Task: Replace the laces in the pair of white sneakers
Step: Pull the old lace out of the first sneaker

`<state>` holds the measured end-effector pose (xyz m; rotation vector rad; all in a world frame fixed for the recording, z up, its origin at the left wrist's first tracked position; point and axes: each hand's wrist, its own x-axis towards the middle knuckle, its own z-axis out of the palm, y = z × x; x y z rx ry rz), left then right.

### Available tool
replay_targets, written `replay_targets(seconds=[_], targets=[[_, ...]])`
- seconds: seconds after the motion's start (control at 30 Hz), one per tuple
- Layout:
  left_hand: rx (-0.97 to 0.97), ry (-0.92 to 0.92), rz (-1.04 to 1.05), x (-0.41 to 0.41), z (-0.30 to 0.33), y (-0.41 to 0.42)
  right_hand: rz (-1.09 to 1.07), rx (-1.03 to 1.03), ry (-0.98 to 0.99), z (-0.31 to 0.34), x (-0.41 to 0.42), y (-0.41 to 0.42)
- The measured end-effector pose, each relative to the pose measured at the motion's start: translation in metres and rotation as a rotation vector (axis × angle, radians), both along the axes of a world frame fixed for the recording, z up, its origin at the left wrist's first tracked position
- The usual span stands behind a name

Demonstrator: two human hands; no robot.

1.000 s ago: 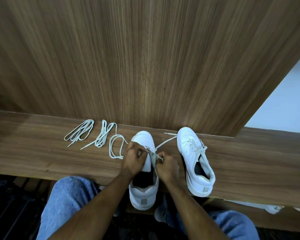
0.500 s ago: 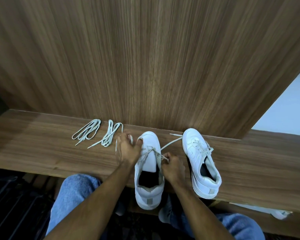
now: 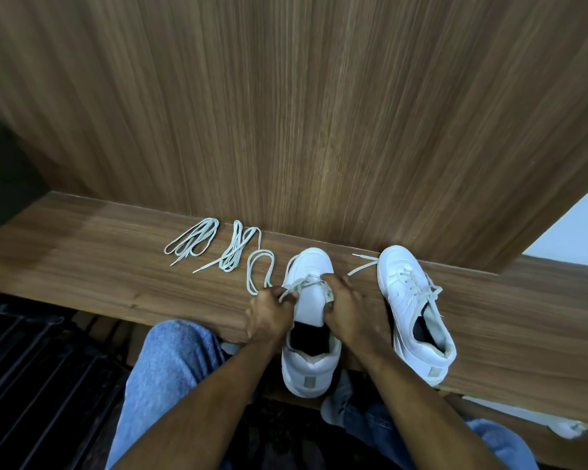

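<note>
The left hand (image 3: 269, 312) has its fingers curled tight, and its grip pinches a pale lace (image 3: 294, 289) that comes out of the near shoe (image 3: 311, 320). The right hand (image 3: 348, 308) is curled too. Its grip holds the other side of the same lace, right at the edge of the shoe's tongue. The lace runs between the two grips, over the front of the shoe. Both hands touch the shoe, one on each side.

The near shoe sits on the wooden bench (image 3: 82, 266) with its toe pointing away from the person and its heel hanging over the bench edge. From the left grip a loose loop of lace (image 3: 258, 273) goes out over the bench. Past that loop, further left, lie two bundles of spare laces (image 3: 233, 251), side by side and apart from the hands.

To the right of the right grip stands the second shoe (image 3: 414, 310), near but not touching it. It has its laces in. One lace end (image 3: 362, 266) lies on the bench between the two shoes. A wooden wall (image 3: 302, 113) stands up behind the bench. Blue jeans (image 3: 170, 374) show under the arms
</note>
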<state>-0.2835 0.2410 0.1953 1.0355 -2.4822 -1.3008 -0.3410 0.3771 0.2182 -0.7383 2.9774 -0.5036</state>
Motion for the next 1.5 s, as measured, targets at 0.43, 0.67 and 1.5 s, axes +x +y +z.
replay_targets(seconds=[0.43,0.67,1.5], targets=[[0.031,-0.009,0.024,0.000,-0.003,0.000,-0.415,-0.538,-0.255,0.001,-0.024,-0.021],[-0.025,-0.010,-0.001,0.001,-0.002,0.002,-0.328,-0.361,-0.102,0.004,-0.019,-0.007],[-0.031,0.015,-0.041,0.004,-0.002,-0.001,-0.096,-0.271,0.101,-0.004,-0.028,-0.008]])
